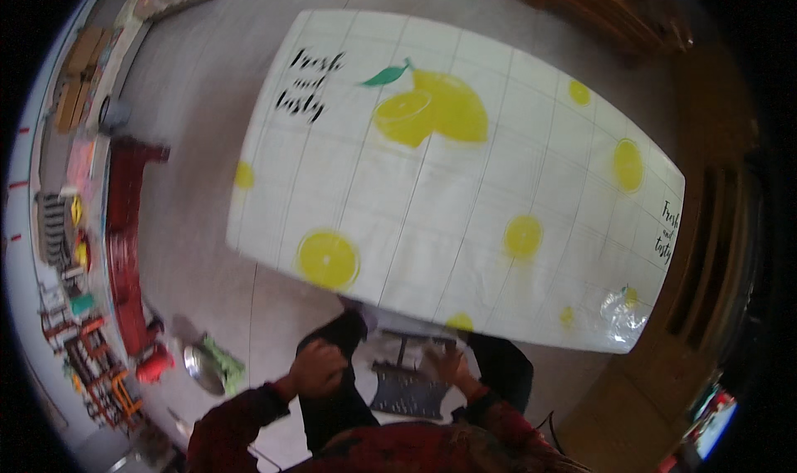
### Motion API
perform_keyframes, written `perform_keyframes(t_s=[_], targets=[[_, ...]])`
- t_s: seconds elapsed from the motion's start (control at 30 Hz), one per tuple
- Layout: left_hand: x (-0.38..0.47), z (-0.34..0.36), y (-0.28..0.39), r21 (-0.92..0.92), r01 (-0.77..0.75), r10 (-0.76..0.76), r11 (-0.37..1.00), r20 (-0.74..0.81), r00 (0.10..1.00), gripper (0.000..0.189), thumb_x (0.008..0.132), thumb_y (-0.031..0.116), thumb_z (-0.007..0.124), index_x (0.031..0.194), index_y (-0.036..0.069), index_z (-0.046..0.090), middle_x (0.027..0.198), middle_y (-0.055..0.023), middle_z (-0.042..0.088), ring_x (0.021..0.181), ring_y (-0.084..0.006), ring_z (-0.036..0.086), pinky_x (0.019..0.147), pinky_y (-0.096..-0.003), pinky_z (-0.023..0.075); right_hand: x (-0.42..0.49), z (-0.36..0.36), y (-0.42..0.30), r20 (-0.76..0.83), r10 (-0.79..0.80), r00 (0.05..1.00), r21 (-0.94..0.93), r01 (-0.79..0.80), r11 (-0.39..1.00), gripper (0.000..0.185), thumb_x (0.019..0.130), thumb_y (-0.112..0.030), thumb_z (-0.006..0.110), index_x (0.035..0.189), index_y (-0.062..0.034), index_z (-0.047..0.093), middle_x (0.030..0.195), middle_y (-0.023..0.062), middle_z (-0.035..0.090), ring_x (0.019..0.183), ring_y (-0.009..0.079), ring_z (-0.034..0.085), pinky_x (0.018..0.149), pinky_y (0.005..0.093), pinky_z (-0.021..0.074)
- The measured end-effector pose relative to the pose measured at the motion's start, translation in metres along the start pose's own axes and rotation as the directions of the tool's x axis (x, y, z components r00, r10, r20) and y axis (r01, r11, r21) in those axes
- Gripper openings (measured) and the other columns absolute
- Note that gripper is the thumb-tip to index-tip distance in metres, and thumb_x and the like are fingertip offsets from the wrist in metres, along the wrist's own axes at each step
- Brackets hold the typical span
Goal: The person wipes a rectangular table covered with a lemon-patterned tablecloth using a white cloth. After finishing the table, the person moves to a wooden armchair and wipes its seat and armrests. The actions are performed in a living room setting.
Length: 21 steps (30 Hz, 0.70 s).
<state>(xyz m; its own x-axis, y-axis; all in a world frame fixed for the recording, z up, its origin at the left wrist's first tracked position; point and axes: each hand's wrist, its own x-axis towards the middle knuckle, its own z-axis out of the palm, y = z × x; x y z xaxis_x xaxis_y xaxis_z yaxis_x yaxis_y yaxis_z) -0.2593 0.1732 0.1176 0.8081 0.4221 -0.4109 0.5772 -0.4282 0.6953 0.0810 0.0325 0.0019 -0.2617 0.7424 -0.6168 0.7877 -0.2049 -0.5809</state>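
My left hand is curled into a loose fist over my left thigh, with nothing visible in it. Nearer my other leg, my right hand is blurred; a pale smear lies beside its fingers, and I cannot tell whether it holds something. Both hands are on my side of a table, below the near edge of its white tablecloth in the picture. Printed lemons, thin grid lines and black lettering cover the cloth. Between my legs shows a dark, perforated seat-like panel.
A dark red wooden bench stands to the left. On the floor near it are a red object, a shiny metal basin and green cloth-like material. Cardboard boxes sit farther back. Brown wooden furniture borders the table's right end.
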Motion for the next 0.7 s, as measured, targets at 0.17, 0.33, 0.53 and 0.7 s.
perform_keyframes(t_s=[0.17, 0.33, 0.53, 0.7], targets=[[-0.021, 0.013, 0.032, -0.066, 0.056, -0.068, 0.996, -0.203, 0.977, 0.016, 0.081, 0.018, 0.06, 0.089, 0.006, 0.063, 0.095, -0.0105, 0.061, 0.097, -0.0299, 0.057, 0.09, -0.0436, 0.0423, -0.065, -0.107, -0.035, -0.186, 0.356, 0.916, 0.583, -0.188, 0.79, 0.038, 0.086, -0.036, 0.07, 0.096, 0.0006, 0.066, 0.083, 0.0206, 0.069, 0.072, 0.0336, 0.068, 0.061, 0.0414, 0.0515], [-0.058, 0.032, 0.09, -0.212, 0.356, -0.412, 0.91, -0.374, 0.831, 0.024, 0.079, 0.018, 0.067, 0.098, 0.003, 0.064, 0.105, -0.0156, 0.062, 0.101, -0.0342, 0.059, 0.091, -0.0428, 0.0478, -0.14, -0.204, -0.042, -0.228, 0.468, 0.854, 0.474, -0.322, 0.819, 0.041, 0.085, -0.034, 0.071, 0.102, 0.0028, 0.066, 0.09, 0.0214, 0.07, 0.081, 0.0289, 0.069, 0.069, 0.0402, 0.0518], [-0.165, 0.085, 0.189, -0.099, 0.681, -0.688, 0.725, -0.127, 0.714, 0.023, 0.082, 0.025, 0.069, 0.088, 0.003, 0.067, 0.087, -0.0183, 0.066, 0.087, -0.0373, 0.064, 0.076, -0.0423, 0.0523, -0.18, -0.25, 0.051, -0.21, 0.406, 0.889, 0.216, -0.363, 0.906, 0.04, 0.088, -0.034, 0.068, 0.114, -0.0036, 0.064, 0.106, 0.0215, 0.069, 0.093, 0.0323, 0.067, 0.074, 0.0426, 0.0529], [-0.223, 0.114, 0.257, -0.42, 0.826, -0.923, 0.377, -0.095, 0.373, 0.037, 0.082, 0.038, 0.07, 0.072, 0.003, 0.065, 0.074, -0.018, 0.066, 0.074, -0.0373, 0.064, 0.071, -0.0455, 0.0509, -0.207, -0.249, 0.176, -0.19, 0.311, 0.931, -0.254, -0.352, 0.901, 0.038, 0.092, -0.035, 0.061, 0.125, -0.017, 0.06, 0.118, 0.0192, 0.064, 0.109, 0.0348, 0.061, 0.089, 0.0441, 0.0497]])
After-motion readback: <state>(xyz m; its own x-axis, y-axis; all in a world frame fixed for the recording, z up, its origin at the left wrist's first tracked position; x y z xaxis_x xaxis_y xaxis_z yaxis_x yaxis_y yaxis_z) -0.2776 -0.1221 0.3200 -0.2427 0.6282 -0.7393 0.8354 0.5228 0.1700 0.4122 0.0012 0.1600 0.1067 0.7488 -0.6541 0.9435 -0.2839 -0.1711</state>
